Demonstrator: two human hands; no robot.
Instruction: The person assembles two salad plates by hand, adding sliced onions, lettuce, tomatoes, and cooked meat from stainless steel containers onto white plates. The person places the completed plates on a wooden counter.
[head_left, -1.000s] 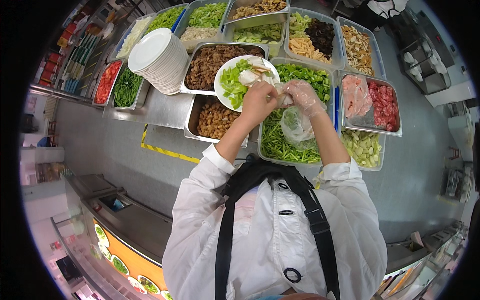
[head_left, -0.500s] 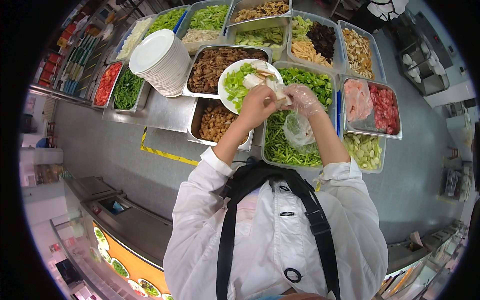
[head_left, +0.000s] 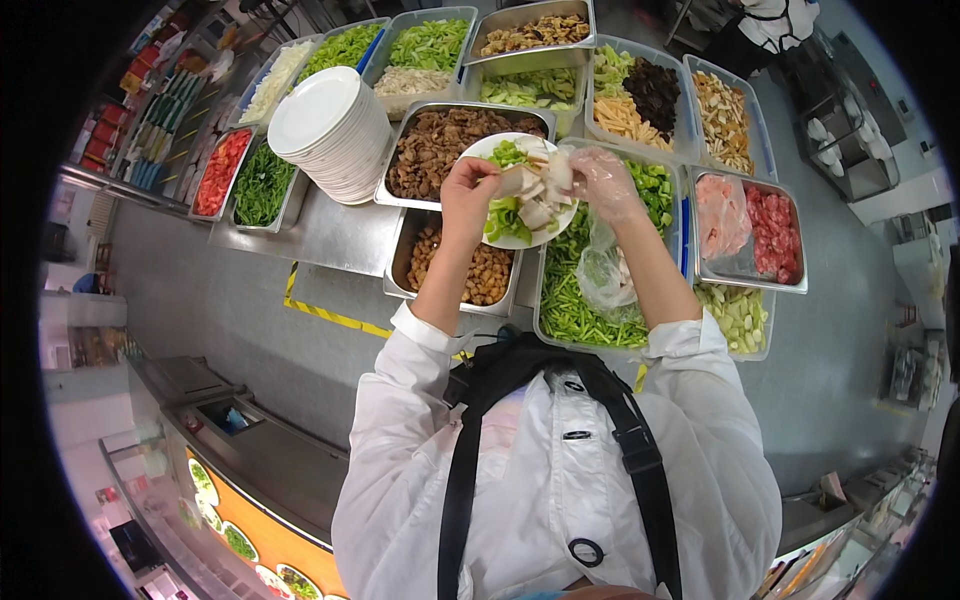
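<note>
A white plate point(head_left: 552, 236) of chopped green vegetable and pale, thin food slices point(head_left: 545, 203) rests among the food pans. At its left edge my left hand point(head_left: 467, 200), bare, is closed in a pinch on a pale slice point(head_left: 512, 181). My right hand point(head_left: 603, 186) wears a clear plastic glove and is bent over the plate's right side, its fingertips closed on pale slices point(head_left: 560, 172). Below the right wrist hangs a clear plastic bag point(head_left: 602, 275), over a tub of cut green vegetables point(head_left: 590, 312). The gloved fingertips are partly blurred.
Left of the plate are pans of brown sliced meat point(head_left: 440, 145) and browned cubes point(head_left: 475, 272). A tall stack of white plates point(head_left: 340, 150) stands further left. A metal pan of raw meat point(head_left: 772, 230) lies on the right. Several vegetable tubs line the back.
My hands have parted: the left has drawn left across the plate, while the right stays at its right side. More pale slices now show spread between them. The whole view has shifted slightly.
</note>
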